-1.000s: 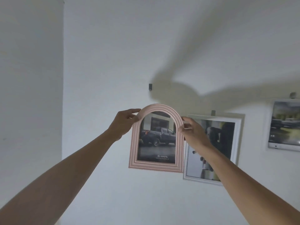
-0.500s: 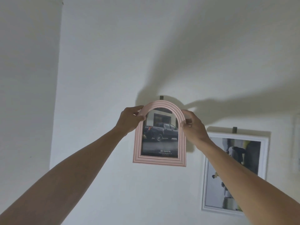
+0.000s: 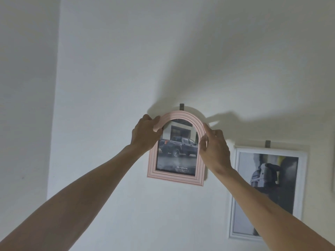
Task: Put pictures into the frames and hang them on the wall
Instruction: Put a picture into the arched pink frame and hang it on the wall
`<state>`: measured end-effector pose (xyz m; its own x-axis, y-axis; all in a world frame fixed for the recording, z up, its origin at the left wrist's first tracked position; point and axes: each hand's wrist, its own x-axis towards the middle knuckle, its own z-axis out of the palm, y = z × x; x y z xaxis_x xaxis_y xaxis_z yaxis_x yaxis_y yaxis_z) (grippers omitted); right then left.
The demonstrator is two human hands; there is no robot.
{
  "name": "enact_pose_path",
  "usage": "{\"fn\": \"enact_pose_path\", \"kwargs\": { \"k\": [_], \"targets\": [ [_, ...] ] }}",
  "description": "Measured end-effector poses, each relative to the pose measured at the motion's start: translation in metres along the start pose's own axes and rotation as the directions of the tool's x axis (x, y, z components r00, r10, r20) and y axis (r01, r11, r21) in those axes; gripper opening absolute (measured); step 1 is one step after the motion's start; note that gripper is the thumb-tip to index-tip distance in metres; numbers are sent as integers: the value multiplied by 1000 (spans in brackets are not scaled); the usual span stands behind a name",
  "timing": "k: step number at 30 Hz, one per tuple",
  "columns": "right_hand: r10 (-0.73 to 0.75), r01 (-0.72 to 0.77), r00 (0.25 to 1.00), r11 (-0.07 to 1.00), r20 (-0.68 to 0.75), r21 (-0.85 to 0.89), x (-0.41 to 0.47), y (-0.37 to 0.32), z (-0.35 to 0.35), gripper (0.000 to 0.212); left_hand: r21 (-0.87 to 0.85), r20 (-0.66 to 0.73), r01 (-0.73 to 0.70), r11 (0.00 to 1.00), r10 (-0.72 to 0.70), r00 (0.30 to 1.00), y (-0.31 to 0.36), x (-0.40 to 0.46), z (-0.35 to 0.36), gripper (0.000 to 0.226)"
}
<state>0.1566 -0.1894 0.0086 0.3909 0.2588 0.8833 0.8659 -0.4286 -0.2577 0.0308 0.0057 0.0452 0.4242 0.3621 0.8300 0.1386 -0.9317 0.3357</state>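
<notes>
A pink arched frame [image 3: 175, 179] holding a picture of a dark pickup truck is pressed against the white wall. Its top sits just under a small dark wall hook [image 3: 181, 107]. My left hand [image 3: 146, 135] grips the upper left curve of the arch. My right hand [image 3: 214, 148] holds the upper right side, fingers wrapped over the edge. Whether the frame hangs on the hook is hidden behind it.
A white rectangular frame [image 3: 235, 178] with a picture hangs lower right on its own hook [image 3: 267, 143]. The edge of another frame [image 3: 333, 169] shows at the far right. A wall corner [image 3: 54, 124] runs down the left.
Both hands have raised the pink frame up and left along the wall, from beside the white frame to just beneath the hook.
</notes>
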Motion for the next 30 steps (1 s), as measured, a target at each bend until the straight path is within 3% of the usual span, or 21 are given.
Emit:
{"fn": "enact_pose_path", "kwargs": {
  "k": [3, 10, 20, 24, 30],
  "targets": [
    [-16, 15, 1000, 988, -5, -154, 1, 0, 0, 53, 37, 13, -44, 998, 44, 999, -2, -1, 0, 41],
    [4, -1, 999, 998, 50, -60, 4, 3, 1, 54, 63, 58, -55, 996, 52, 997, -4, -5, -1, 47],
    [18, -15, 998, 998, 61, -56, 3, 4, -13, 36, -38, 96, 7, 999, -3, 995, -7, -9, -2, 61],
    [53, -49, 997, 996, 59, -75, -1, 10, -27, 42, -17, -9, 17, 1000, -17, 1000, -3, -14, -3, 62],
    [-2, -4, 999, 993, -48, -118, -10, 36, -58, 47, -42, -231, -115, 993, 102, 967, 28, -33, 7, 50]
  ]
}}
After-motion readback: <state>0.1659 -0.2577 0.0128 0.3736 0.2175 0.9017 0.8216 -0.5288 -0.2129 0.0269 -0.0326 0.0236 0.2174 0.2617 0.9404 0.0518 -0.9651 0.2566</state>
